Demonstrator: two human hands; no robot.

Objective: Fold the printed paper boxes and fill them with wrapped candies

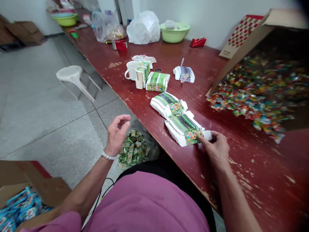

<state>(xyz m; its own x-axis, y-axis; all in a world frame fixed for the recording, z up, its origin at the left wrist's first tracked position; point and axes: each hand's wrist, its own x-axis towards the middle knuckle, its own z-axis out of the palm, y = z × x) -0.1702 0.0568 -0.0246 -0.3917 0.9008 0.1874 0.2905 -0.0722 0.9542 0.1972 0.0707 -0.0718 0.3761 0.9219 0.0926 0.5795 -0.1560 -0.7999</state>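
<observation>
Carton (192,137) at the end of a fanned stack (177,126) on the red tabletop (193,100), apparently pinched at its white flap by the right hand (217,145): grip narrow, thumb on the printed face, fingers behind. Firmness of the pinch impossible to tell. Left hand (116,132) empty, fingers loosely curled toward the thumb, raised beside the tabletop's edge. For clean separation, probably best to draw off just one carton by the flap, peeling away from the fan rather than pulling upward, so as not to drag neighbours along or crease the card. Left hand best brought near, ready to support the free end. Beyond the stack, apparently touching, a second fan (163,102), best left undisturbed. Farther along, a banded bundle (158,80) and a white mug (132,69); to the right, wrapped candies (251,93) in an open box (287,16). Below the edge, near the left hand, small green packets (132,149) in a clear bag.
</observation>
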